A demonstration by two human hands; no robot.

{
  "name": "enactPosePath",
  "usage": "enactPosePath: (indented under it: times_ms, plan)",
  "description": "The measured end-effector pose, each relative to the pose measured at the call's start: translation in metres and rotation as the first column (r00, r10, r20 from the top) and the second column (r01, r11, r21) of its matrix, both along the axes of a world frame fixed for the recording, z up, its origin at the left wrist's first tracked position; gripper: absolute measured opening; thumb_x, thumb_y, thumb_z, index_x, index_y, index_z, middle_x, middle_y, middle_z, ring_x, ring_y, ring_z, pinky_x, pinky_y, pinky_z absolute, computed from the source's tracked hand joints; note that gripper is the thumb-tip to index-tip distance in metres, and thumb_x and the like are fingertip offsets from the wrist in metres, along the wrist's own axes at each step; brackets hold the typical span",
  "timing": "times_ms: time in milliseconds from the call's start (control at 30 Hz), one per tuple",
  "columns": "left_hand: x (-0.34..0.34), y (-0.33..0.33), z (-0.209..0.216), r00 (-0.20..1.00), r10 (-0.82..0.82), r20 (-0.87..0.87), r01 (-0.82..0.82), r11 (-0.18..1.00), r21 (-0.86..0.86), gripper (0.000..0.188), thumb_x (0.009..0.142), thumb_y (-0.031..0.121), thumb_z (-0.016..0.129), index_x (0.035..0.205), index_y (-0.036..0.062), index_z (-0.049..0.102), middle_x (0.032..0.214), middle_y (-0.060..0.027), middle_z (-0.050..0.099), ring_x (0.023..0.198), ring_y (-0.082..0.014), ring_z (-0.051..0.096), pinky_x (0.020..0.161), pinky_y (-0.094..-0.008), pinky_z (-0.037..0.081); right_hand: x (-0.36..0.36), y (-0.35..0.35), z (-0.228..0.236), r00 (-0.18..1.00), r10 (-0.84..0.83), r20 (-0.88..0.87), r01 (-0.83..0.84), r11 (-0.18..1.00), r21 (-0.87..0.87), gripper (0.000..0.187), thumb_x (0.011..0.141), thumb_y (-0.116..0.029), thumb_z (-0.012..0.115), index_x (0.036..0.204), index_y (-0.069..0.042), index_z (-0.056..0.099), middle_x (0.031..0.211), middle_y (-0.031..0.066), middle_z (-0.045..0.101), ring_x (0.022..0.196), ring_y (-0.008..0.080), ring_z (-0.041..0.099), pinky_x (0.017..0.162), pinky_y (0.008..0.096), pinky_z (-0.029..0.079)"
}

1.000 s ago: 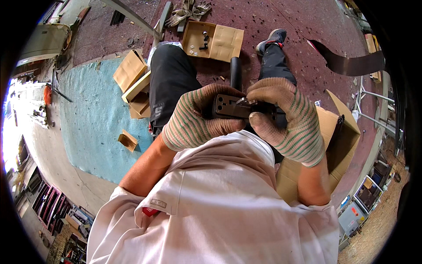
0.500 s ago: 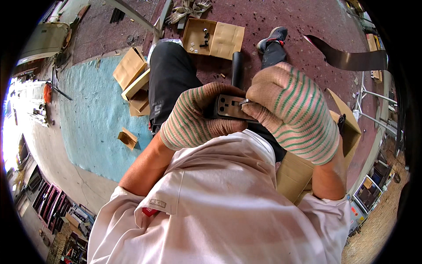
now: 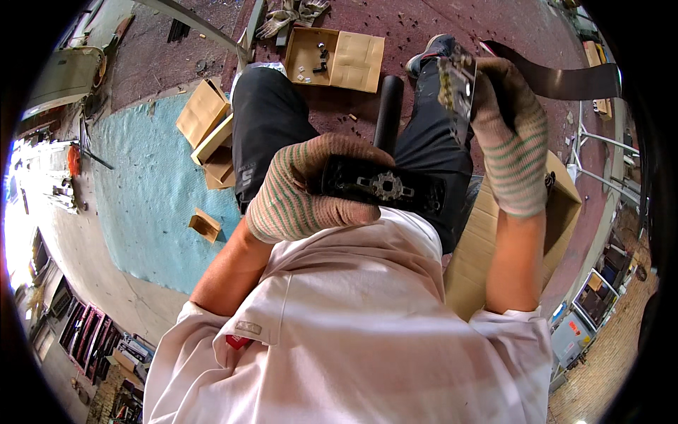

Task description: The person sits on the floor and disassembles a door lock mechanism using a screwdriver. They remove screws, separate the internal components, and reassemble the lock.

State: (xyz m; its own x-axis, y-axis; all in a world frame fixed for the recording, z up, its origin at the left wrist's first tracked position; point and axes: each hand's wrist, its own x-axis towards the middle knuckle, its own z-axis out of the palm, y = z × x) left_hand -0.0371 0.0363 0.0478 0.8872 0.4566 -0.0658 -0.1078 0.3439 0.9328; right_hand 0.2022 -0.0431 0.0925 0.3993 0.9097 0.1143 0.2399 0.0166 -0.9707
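Observation:
My left hand [image 3: 311, 187], in a striped knit glove, grips a black door handle by its oblong base [image 3: 427, 192]. A metal piece with a square hole [image 3: 387, 185] shows in the dark recess of that base. The round black lever [image 3: 389, 113] points away from me, between my knees. Up and to the right, apart from the handle, my gloved right hand [image 3: 512, 131] is closed on a thin metal plate [image 3: 462, 88]. Motion smears the plate, and yellowish-green bits show along its left side.
Beyond my knees lies an open cardboard box [image 3: 335, 60] with small black and white parts. Several small boxes [image 3: 201, 116] stand left of my leg on a blue mat [image 3: 141, 191]. A larger carton [image 3: 487, 247] is by my right side. Work gloves [image 3: 293, 18] lie at the far edge.
My right hand has moved up and right, away from the handle, with the metal plate in it. The handle base has turned, and its dark recess now shows.

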Motion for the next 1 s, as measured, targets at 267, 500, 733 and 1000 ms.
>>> enactPosePath:
  times_ms: [267, 500, 733, 1000]
  plan:
    - [0.002, -0.007, 0.013, 0.998, 0.015, -0.065, -0.016, 1.000, -0.005, 0.065, 0.061, 0.037, 0.092, 0.107, -0.0021, 0.067, 0.099, -0.0115, 0.070, 0.088, -0.0182, 0.067, 0.079, -0.0312, 0.054, -0.006, 0.018, -0.059, 0.989, -0.128, 0.080, 0.120, 0.988, 0.096, 0.021, 0.095, -0.023, 0.064, 0.107, -0.006, 0.066, 0.094, 0.0044, 0.068, 0.084, 0.0115, 0.064, 0.075, 0.0273, 0.052]
    - [0.003, -0.008, 0.010, 1.000, 0.018, -0.002, -0.018, 0.999, 0.041, 0.064, 0.064, 0.036, 0.091, 0.108, -0.0024, 0.065, 0.102, -0.0134, 0.069, 0.090, -0.0204, 0.068, 0.080, -0.0329, 0.054, -0.015, 0.031, -0.069, 0.923, -0.119, -0.365, 0.156, 0.985, 0.072, 0.031, 0.100, -0.026, 0.054, 0.113, 0.002, 0.060, 0.096, 0.0154, 0.068, 0.079, 0.0221, 0.067, 0.068, 0.0345, 0.056]
    - [0.006, -0.008, 0.007, 1.000, -0.019, 0.004, 0.018, 0.978, 0.207, 0.061, 0.064, 0.030, 0.091, 0.108, -0.0026, 0.065, 0.101, -0.0136, 0.069, 0.090, -0.0200, 0.068, 0.079, -0.0316, 0.054, -0.027, 0.039, -0.058, 0.760, -0.096, -0.643, 0.154, 0.987, 0.034, 0.033, 0.097, -0.026, 0.061, 0.115, 0.002, 0.060, 0.094, 0.0150, 0.068, 0.065, 0.0160, 0.061, 0.049, 0.0281, 0.046]
    - [0.009, -0.008, 0.008, 0.997, 0.015, 0.071, -0.042, 0.917, 0.397, 0.059, 0.063, 0.018, 0.093, 0.108, -0.0046, 0.062, 0.099, -0.0157, 0.069, 0.087, -0.0209, 0.069, 0.076, -0.0307, 0.056, -0.028, 0.044, -0.060, 0.746, -0.179, -0.642, 0.170, 0.983, -0.076, 0.033, 0.100, -0.028, 0.054, 0.112, 0.002, 0.060, 0.087, 0.0133, 0.065, 0.057, 0.0146, 0.054, 0.047, 0.0267, 0.040]
